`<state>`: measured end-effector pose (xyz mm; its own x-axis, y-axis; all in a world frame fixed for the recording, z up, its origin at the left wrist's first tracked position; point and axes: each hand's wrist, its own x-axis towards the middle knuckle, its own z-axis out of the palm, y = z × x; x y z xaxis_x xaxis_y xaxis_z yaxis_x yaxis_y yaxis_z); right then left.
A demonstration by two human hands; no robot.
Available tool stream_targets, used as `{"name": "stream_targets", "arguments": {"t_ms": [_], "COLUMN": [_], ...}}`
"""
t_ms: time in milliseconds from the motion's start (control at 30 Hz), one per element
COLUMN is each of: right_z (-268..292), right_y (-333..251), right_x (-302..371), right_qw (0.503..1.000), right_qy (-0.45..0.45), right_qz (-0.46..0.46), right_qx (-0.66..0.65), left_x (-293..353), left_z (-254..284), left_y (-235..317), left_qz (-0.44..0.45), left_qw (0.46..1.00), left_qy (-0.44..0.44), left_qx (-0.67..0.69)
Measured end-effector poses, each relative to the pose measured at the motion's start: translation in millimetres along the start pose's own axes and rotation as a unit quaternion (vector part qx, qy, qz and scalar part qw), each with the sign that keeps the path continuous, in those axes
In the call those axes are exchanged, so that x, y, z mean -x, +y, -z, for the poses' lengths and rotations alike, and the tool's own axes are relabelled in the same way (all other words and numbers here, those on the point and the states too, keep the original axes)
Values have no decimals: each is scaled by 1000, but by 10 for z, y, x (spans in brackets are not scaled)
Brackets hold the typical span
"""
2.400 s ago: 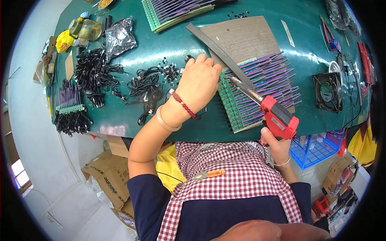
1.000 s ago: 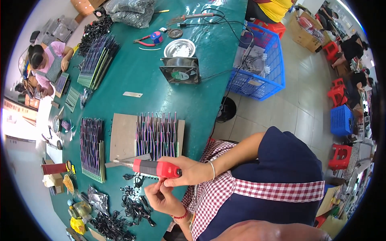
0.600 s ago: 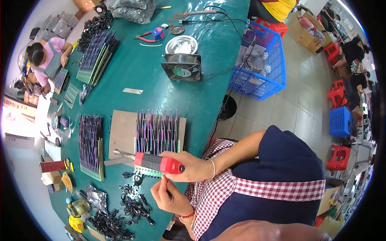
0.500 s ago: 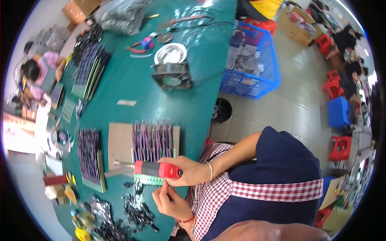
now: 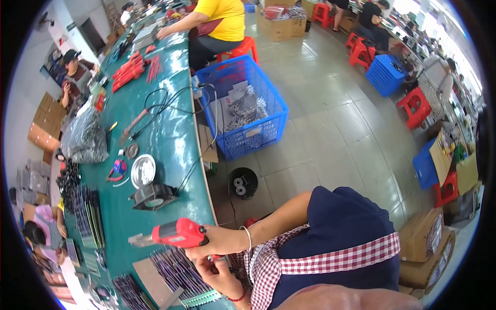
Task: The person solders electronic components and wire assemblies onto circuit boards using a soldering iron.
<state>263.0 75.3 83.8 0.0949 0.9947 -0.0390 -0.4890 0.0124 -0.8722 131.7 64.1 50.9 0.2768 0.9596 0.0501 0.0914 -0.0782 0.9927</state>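
A red and black gun-shaped tool (image 5: 181, 233) with a blurred metal tip is held in my right hand (image 5: 222, 241), above the green table. Just below it, my left hand (image 5: 221, 276) has its fingers curled together close to the tool's rear end; what they pinch, if anything, cannot be made out. Beneath the tool, a row of narrow dark-purple circuit boards (image 5: 181, 274) stands packed on a piece of cardboard (image 5: 147, 271). Another stack of such boards (image 5: 132, 289) lies beside it, cut off by the picture's rim.
On the table (image 5: 116, 206) stand a black fan (image 5: 154, 196), a white bowl (image 5: 143, 171) and a soldering iron (image 5: 135, 124) with looped cable. A blue crate (image 5: 253, 139) and black bin (image 5: 243, 183) stand beside the table. A person in yellow (image 5: 219, 20) sits farther along.
The view has swung, so the table and boards sit lower in the picture and more floor shows. My right hand still grips the tool, now apart from the boards; my left stays beneath it.
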Motion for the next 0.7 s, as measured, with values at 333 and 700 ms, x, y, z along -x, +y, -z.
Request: {"name": "stream_targets", "arguments": {"t_ms": [333, 700], "right_z": [916, 4773], "right_y": [-512, -688], "right_x": [309, -2599], "right_qw": [893, 659], "right_qy": [-213, 483], "right_qz": [153, 231], "right_qx": [365, 528], "left_x": [-124, -231], "left_z": [-425, -94], "left_y": [217, 8], "left_qz": [-58, 27], "left_qw": [994, 978], "left_qy": [-14, -46], "left_qx": [-89, -200]}}
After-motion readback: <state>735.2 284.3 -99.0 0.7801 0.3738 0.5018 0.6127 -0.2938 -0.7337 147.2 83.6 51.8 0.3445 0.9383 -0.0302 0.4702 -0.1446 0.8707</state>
